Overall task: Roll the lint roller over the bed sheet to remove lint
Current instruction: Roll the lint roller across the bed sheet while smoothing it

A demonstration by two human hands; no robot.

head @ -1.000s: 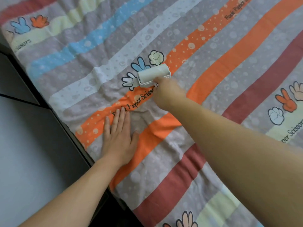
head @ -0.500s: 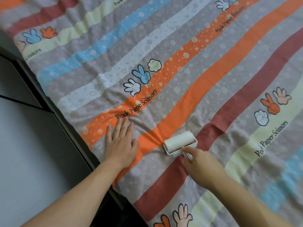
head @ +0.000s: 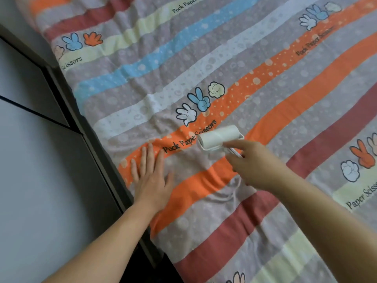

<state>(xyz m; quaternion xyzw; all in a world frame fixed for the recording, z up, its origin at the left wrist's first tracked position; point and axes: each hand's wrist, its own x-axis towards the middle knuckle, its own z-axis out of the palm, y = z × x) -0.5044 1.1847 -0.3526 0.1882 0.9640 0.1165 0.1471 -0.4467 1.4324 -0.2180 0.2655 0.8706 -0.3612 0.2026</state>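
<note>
Since half a second ago the lint roller point(head: 219, 137) has travelled away from the person, up from the meeting of the plain orange and dark red stripes to the dotted orange stripe point(head: 255, 79). Its white drum now lies on the bed sheet point(head: 306, 135) across the end of the printed word "Scissors". The right hand point(head: 253, 164) has gone with it and grips the handle point(head: 234, 153) just behind the drum, fingers curled round it, the forefinger stretched forward along the top of the white frame. The left hand point(head: 152, 178) has kept its place: it lies flat, palm down, fingers straight and close together, pressing the sheet near the bed's left side. Its fingertips reach the dotted orange stripe just left of the word "Pock", and its thumb spreads toward the plain orange stripe point(head: 193, 190). Both hands are near each other but apart, with creased grey cloth between them. Just beyond the roller three cartoon hands point(head: 201, 101) are printed in white, blue and cream. Along the bed's left side runs a dark edge point(head: 95, 148), and past it a pale grey surface point(head: 40, 190).
</note>
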